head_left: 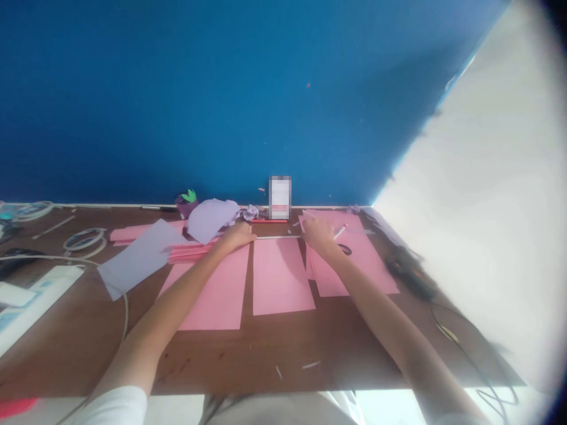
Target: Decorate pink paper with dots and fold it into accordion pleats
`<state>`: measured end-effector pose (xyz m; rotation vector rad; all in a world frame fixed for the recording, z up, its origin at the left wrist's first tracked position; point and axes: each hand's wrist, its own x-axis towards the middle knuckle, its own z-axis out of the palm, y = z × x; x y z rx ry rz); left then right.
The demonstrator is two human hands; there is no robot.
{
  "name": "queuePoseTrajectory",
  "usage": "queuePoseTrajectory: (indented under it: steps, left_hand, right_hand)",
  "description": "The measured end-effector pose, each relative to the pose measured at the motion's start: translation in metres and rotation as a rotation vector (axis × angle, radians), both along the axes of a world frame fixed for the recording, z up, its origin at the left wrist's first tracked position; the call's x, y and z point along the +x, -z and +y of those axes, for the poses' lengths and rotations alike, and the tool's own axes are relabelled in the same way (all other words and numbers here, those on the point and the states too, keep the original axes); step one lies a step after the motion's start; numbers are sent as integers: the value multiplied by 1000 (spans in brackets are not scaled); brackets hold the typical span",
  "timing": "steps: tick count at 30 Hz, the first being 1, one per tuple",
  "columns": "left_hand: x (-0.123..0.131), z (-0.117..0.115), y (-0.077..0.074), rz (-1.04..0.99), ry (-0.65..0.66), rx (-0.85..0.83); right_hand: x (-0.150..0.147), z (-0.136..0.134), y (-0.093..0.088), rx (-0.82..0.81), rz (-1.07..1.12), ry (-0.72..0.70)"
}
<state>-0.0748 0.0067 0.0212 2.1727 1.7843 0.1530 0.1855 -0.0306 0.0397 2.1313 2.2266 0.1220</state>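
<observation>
A pink sheet of paper [283,277] lies on the desk in front of me, with a thin pale strip [279,237] along its far edge. My left hand [239,236] is closed at the far left corner of that sheet, its arm crossing another pink sheet [221,295]. At the far right corner my right hand [318,233] is closed too, fingers bent down at the edge. Both hands hide the exact corners. Beside my right hand lie more pink sheets [363,265], a white pen-like stick [341,230] and a dark ring-shaped thing [345,249].
On the left are a pale sheet [142,260], a purple paper piece [212,218], folded pink paper [190,252], a white power strip [39,301] and cables. A phone-like upright panel [280,198] stands by the blue wall. A dark device [411,274] with a cord sits right.
</observation>
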Motion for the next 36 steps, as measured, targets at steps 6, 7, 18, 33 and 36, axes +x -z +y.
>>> queuePoseTrajectory:
  steps: [6, 7, 18, 33, 36]
  left_hand:
    - [0, 1, 0, 15, 16, -2]
    - [0, 0, -1, 14, 16, -2]
    - [-3, -6, -8, -120, 34, -50]
    - [1, -15, -21, -127, 17, -100]
    - [2, -14, -19, -99, 26, -81]
  right_hand:
    - [-3, 0, 0, 9, 12, 23]
    - [-2, 0, 0, 9, 13, 19]
    - [0, -1, -1, 7, 19, 8]
    - [-2, -2, -1, 5, 32, 23]
    - [-2, -1, 1, 9, 28, 18]
